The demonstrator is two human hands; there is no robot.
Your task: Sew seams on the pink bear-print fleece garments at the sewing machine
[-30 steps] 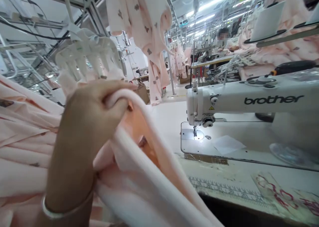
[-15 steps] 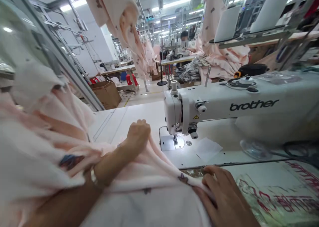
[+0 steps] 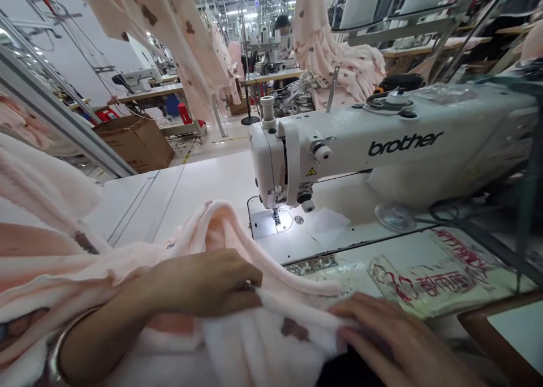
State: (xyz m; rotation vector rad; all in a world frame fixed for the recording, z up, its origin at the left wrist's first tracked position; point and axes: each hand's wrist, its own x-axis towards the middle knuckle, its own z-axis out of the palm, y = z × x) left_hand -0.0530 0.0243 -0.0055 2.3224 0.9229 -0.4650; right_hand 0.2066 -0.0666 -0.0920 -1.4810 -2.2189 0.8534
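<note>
A soft, pale pink fleece cloth (image 3: 271,313) with small brown printed figures lies bunched over the near edge of the sewing table. My left hand (image 3: 212,282), a bangle on its wrist, is closed on a fold of it. At the lower right, my right hand (image 3: 390,330) pinches the cloth's edge between thumb and fingers; its outline is slightly blurred. Between the hands the edge runs nearly straight, and a loop of cloth rises behind my left hand. Beyond stands a white sewing machine (image 3: 382,143), its lit needle area (image 3: 276,217) apart from the cloth.
A white scrap (image 3: 328,224) and a clear round plastic piece (image 3: 395,217) lie near the machine. Pink cloth (image 3: 178,42) hangs ahead. Behind the table at left stands a cardboard box (image 3: 136,141). Thread cones (image 3: 360,2) stand upper right. Another person sits far back.
My left hand has come down from the tabletop toward me and now grips the cloth nearer my right hand. My view has tilted downward and turned right.
</note>
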